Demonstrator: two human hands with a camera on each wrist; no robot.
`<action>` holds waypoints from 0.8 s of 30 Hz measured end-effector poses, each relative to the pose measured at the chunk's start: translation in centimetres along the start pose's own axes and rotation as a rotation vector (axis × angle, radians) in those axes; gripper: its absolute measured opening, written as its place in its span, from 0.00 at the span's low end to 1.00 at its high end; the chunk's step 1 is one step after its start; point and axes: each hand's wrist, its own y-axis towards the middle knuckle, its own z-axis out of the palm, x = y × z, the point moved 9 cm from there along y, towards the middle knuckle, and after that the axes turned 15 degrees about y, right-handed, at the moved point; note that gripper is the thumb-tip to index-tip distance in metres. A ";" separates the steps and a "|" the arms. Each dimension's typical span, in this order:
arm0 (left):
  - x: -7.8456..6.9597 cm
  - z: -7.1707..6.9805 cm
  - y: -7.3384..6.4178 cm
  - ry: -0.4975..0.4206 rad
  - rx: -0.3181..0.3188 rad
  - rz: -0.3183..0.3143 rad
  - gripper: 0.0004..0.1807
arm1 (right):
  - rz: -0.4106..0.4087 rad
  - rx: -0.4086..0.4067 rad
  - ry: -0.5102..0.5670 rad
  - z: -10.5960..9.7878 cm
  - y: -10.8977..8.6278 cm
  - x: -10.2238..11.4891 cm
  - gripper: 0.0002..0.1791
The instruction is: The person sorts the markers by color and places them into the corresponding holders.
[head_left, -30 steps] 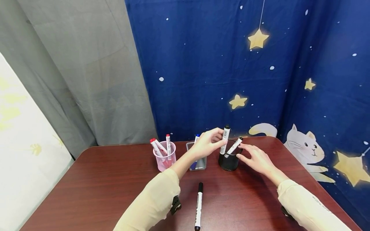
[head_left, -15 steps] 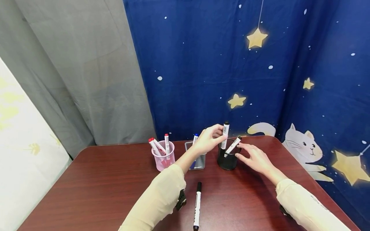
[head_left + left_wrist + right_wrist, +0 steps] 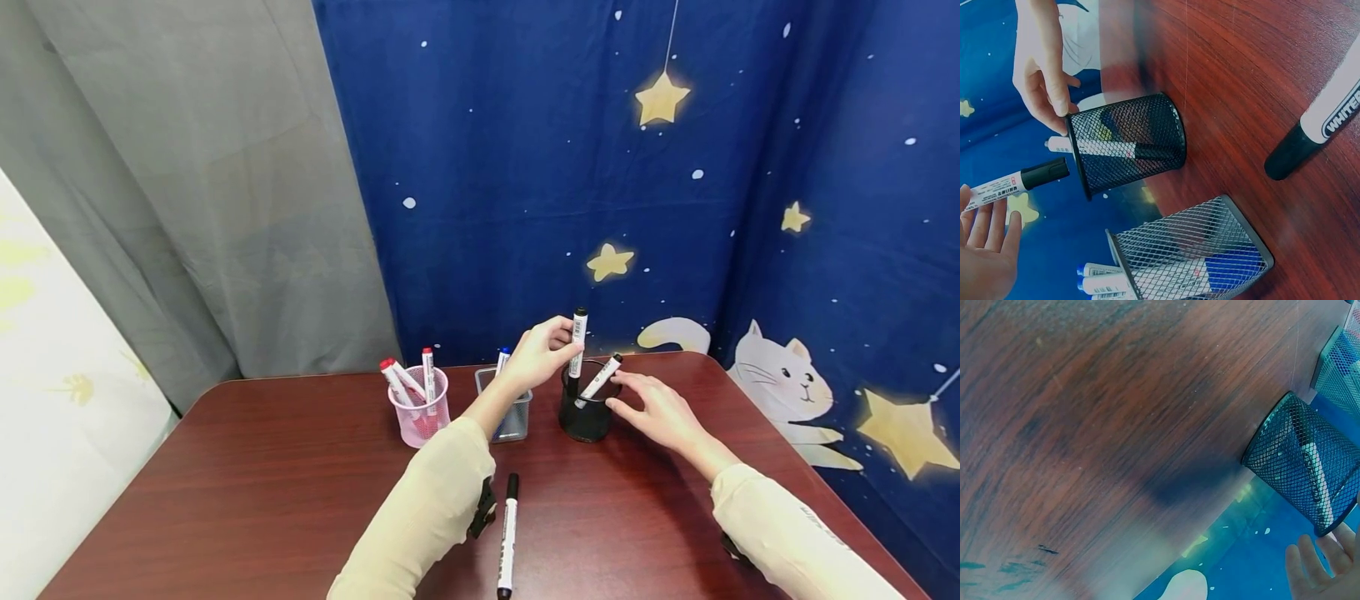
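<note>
My left hand (image 3: pixel 540 353) pinches a white whiteboard marker (image 3: pixel 577 342) near its upper end. The marker stands nearly upright, and in the left wrist view its black cap (image 3: pixel 1045 174) is right at the rim of a black round mesh pen cup (image 3: pixel 1129 144). Another white marker (image 3: pixel 599 379) leans inside this cup. My right hand (image 3: pixel 660 414) is at the cup's right side, with thumb and fingertips at the rim. In the right wrist view its fingers (image 3: pixel 1313 562) look fairly straight beside the cup's mouth.
A grey rectangular mesh pen holder (image 3: pixel 514 421) with blue-capped markers stands left of the black cup. Farther left is a pink mesh cup (image 3: pixel 423 425) with several red-capped markers. A black-capped marker (image 3: pixel 507 537) lies on the table (image 3: pixel 300 483) near the front.
My left hand has lifted the marker upward out of the black cup, so its black cap now shows at the mouth. My right hand stays by the rim.
</note>
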 end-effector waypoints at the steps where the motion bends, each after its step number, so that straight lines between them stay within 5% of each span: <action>1: 0.1 0.0 0.1 -0.003 -0.003 -0.003 0.13 | 0.001 0.002 0.000 0.0 0.0 0.0 0.23; 24: 0.2 1.7 1.6 -0.004 -0.030 -0.035 0.14 | 0.006 0.012 -0.010 0.0 -0.1 0.0 0.24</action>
